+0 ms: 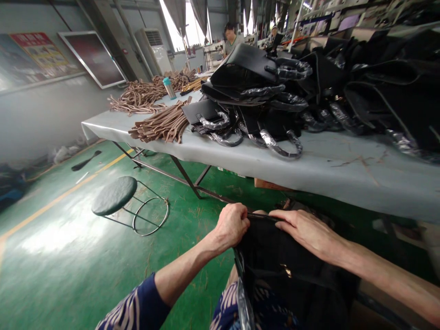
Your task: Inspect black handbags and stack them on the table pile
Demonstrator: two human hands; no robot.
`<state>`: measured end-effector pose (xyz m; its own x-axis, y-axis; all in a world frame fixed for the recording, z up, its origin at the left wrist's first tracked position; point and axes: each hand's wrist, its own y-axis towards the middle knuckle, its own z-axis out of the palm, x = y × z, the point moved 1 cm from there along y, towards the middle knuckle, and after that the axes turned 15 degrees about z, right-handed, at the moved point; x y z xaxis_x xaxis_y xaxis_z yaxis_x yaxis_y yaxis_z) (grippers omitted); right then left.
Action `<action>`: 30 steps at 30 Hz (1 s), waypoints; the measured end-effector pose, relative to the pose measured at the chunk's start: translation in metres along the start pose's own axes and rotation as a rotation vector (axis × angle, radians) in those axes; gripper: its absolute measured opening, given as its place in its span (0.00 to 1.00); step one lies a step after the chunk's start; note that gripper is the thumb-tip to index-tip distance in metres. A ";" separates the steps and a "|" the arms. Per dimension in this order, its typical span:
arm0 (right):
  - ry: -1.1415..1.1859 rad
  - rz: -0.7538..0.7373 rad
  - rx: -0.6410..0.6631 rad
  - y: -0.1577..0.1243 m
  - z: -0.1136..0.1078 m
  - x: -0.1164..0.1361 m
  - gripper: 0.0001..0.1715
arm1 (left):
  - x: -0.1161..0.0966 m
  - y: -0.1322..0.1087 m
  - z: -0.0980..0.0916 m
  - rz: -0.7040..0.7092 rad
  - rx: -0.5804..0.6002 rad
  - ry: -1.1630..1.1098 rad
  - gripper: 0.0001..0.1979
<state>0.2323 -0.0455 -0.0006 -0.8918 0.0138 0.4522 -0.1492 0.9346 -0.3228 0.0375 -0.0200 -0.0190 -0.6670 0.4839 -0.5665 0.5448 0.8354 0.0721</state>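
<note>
A black handbag (285, 270) lies across my lap, with a small gold-coloured metal fitting (286, 270) on it and a plastic-wrapped strip (244, 293) down its left side. My left hand (233, 223) is closed round the far left corner of the bag's edge. Along the same edge, to the right, my right hand (304, 229) pinches the rim between thumb and fingers. The undersides of both hands' grips are partly hidden.
Ahead stands a long grey-covered table (330, 169) piled with black bags (247, 68), brown strap bundles (161, 123) and a blue-capped bottle (169, 88). A round stool (115, 196) stands on the green floor at left. A person (233, 39) sits beyond the table.
</note>
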 end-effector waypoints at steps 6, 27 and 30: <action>-0.185 0.063 -0.013 0.003 -0.005 0.009 0.16 | 0.003 0.001 0.002 -0.017 -0.012 -0.001 0.03; -0.338 0.008 -0.032 0.024 0.002 0.022 0.11 | 0.001 0.006 0.003 -0.112 0.005 0.006 0.06; -0.302 -0.045 -0.011 0.031 0.006 0.024 0.11 | 0.001 0.006 0.003 -0.126 -0.004 -0.007 0.06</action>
<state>0.2038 -0.0181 -0.0052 -0.9713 -0.1328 0.1974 -0.1886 0.9356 -0.2986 0.0421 -0.0154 -0.0214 -0.7265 0.3735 -0.5767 0.4551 0.8904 0.0034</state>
